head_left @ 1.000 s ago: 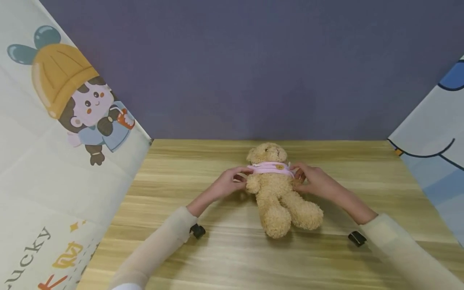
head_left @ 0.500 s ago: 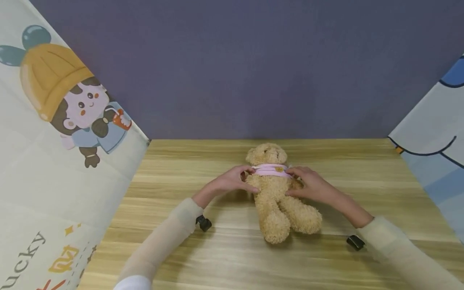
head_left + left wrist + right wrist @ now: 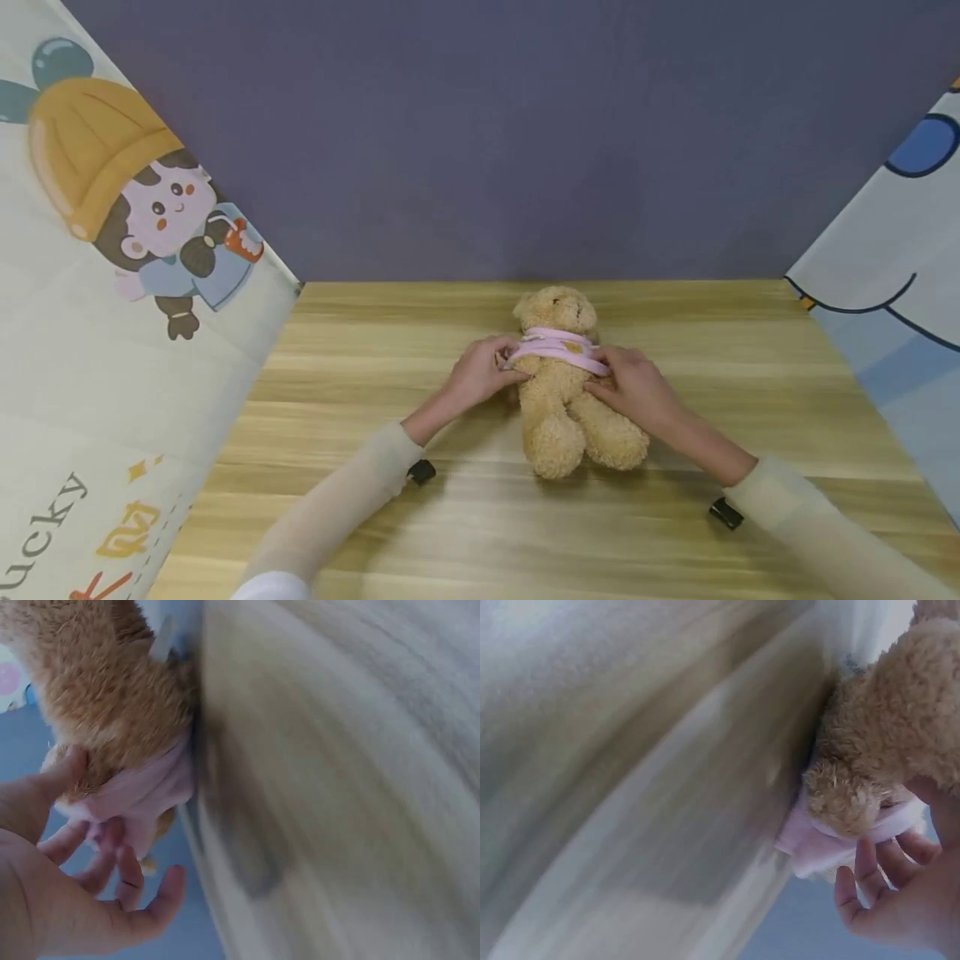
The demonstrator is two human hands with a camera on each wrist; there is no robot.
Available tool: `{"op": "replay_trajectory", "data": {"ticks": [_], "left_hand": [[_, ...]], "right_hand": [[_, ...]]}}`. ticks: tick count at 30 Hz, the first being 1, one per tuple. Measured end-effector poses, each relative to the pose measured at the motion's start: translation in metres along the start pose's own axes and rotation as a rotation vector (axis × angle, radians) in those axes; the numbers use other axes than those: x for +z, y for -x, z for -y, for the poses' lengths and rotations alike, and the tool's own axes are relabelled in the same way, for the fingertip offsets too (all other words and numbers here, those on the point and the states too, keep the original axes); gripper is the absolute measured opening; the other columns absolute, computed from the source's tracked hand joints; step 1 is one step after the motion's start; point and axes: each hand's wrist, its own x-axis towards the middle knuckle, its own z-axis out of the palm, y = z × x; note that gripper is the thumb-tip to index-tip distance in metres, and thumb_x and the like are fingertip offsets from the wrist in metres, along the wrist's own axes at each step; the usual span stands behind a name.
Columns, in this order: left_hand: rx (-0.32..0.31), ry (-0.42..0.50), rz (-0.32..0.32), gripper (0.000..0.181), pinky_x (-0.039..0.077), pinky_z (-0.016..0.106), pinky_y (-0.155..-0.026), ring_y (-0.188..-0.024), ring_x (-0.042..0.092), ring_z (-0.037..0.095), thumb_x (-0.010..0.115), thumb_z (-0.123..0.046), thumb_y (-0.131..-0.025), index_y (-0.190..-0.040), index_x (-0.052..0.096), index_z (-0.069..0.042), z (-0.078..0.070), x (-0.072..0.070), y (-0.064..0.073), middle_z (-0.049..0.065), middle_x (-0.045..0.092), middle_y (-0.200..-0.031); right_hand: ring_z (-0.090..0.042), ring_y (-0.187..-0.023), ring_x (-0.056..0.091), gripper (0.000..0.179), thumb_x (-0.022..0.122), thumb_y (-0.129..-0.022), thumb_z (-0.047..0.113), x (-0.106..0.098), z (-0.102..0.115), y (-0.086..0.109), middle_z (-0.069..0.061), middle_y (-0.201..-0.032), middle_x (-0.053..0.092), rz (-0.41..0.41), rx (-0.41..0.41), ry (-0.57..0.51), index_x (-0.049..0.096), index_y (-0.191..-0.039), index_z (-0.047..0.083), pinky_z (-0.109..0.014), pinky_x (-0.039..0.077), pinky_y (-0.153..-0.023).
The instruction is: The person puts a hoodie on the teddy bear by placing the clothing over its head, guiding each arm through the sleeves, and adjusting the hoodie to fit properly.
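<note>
A curly tan teddy bear (image 3: 555, 392) lies on its back, feet toward me. A pink shirt (image 3: 555, 343) with a small yellow patch is bunched around its chest. My left hand (image 3: 480, 367) pinches the shirt's hem on the bear's left-hand side as I see it; in the left wrist view the thumb lies on the fur and the fingers reach the pink cloth (image 3: 146, 787). Opposite it, my right hand (image 3: 637, 387) grips the hem, thumb by the bear's hip. The right wrist view shows a furry paw (image 3: 845, 799) just outside the pink cloth.
Beneath the bear is a wood-grain table (image 3: 337, 375), backed by a dark blue-grey panel (image 3: 480, 142). Printed sheets flank it, a cartoon figure on the left sheet (image 3: 60, 350) and blue shapes on the right sheet (image 3: 900, 250). Small black devices sit at both cuffs.
Both hands have drawn in and taken the shirt's hem, which now spreads wider and slants down to the right. The bear has shifted slightly toward the back, and the head view has moved a little.
</note>
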Motion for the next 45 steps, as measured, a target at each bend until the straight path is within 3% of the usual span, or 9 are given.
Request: {"op": "replay_trajectory", "data": {"ticks": [5, 11, 14, 18, 21, 25, 30, 40, 45], "left_hand": [[0.014, 0.025, 0.062, 0.052, 0.049, 0.041, -0.088, -0.107, 0.055, 0.028, 0.080, -0.045, -0.087, -0.123, 0.068, -0.011, -0.004, -0.009, 0.000, 0.005, 0.060, -0.114], [0.046, -0.036, 0.121, 0.040, 0.048, 0.029, -0.074, -0.088, 0.055, 0.017, 0.078, -0.028, -0.091, -0.121, 0.069, -0.003, -0.012, -0.002, -0.010, 0.006, 0.064, -0.104], [0.058, -0.192, 0.094, 0.021, 0.048, 0.030, -0.064, -0.075, 0.056, 0.017, 0.079, -0.021, -0.089, -0.103, 0.070, -0.007, -0.021, 0.004, -0.008, 0.003, 0.065, -0.089], [0.152, -0.588, 0.001, 0.018, 0.049, 0.039, -0.076, -0.081, 0.062, 0.020, 0.073, -0.031, -0.093, -0.091, 0.063, -0.015, -0.031, 0.016, -0.002, 0.000, 0.070, -0.086], [0.197, -0.719, -0.060, 0.020, 0.049, 0.044, -0.084, -0.088, 0.065, 0.022, 0.068, -0.036, -0.097, -0.093, 0.062, -0.017, -0.030, 0.018, 0.007, -0.001, 0.072, -0.092], [0.170, -0.587, -0.065, 0.019, 0.052, 0.037, -0.075, -0.086, 0.063, 0.018, 0.071, -0.034, -0.094, -0.100, 0.066, -0.017, -0.023, 0.006, 0.017, -0.001, 0.070, -0.096], [0.049, -0.357, 0.078, 0.029, 0.049, 0.032, -0.063, -0.081, 0.056, 0.017, 0.078, -0.024, -0.085, -0.107, 0.061, -0.014, -0.016, -0.014, 0.018, -0.002, 0.062, -0.097], [0.066, -0.820, 0.099, 0.013, 0.051, 0.039, -0.068, -0.073, 0.068, 0.024, 0.064, -0.022, -0.096, -0.090, 0.069, -0.012, -0.029, 0.013, 0.003, 0.004, 0.071, -0.083], [0.009, -0.733, 0.097, 0.027, 0.053, 0.043, -0.073, -0.087, 0.065, 0.026, 0.065, -0.030, -0.098, -0.114, 0.067, -0.008, -0.029, 0.007, 0.011, 0.007, 0.071, -0.105]], "right_hand": [[-0.030, -0.092, 0.056, 0.049, 0.086, -0.082, 0.019, -0.004, 0.001, -0.004, -0.015, -0.107, 0.065, -0.041, -0.082, -0.023, 0.061, -0.119, 0.000, -0.048, 0.047, -0.080], [-0.025, -0.084, 0.057, 0.043, 0.080, -0.089, 0.034, -0.005, 0.027, -0.022, -0.006, -0.093, 0.063, 0.060, 0.000, 0.045, 0.065, -0.117, 0.004, -0.047, 0.046, -0.077], [-0.025, -0.077, 0.059, 0.049, 0.074, -0.090, 0.048, 0.000, 0.042, -0.034, -0.007, -0.089, 0.064, 0.095, 0.027, 0.211, 0.063, -0.113, 0.007, -0.049, 0.049, -0.072], [-0.032, -0.075, 0.064, 0.056, 0.074, -0.086, 0.057, 0.012, 0.052, -0.043, -0.014, -0.090, 0.069, 0.045, 0.001, 0.425, 0.062, -0.105, 0.006, -0.051, 0.051, -0.067], [-0.034, -0.076, 0.065, 0.054, 0.074, -0.087, 0.057, 0.019, 0.052, -0.042, -0.014, -0.090, 0.071, -0.004, -0.009, 0.470, 0.062, -0.103, 0.006, -0.051, 0.048, -0.067], [-0.031, -0.079, 0.065, 0.046, 0.070, -0.091, 0.052, 0.017, 0.054, -0.033, -0.011, -0.090, 0.070, 0.001, -0.001, 0.376, 0.062, -0.106, 0.009, -0.054, 0.049, -0.073], [-0.026, -0.083, 0.061, 0.039, 0.074, -0.087, 0.041, 0.003, 0.062, -0.026, -0.003, -0.088, 0.063, 0.080, 0.056, 0.228, 0.061, -0.108, 0.011, -0.056, 0.048, -0.081], [-0.027, -0.074, 0.062, 0.032, 0.082, -0.086, 0.032, 0.026, 0.051, -0.024, -0.003, -0.068, 0.062, -0.085, -0.135, 0.404, 0.057, -0.085, 0.012, -0.051, 0.044, -0.081], [-0.021, -0.065, 0.052, 0.024, 0.077, -0.088, 0.023, 0.021, 0.039, -0.014, 0.002, -0.068, 0.054, -0.055, -0.102, 0.243, 0.055, -0.086, 0.014, -0.044, 0.043, -0.065]]}}
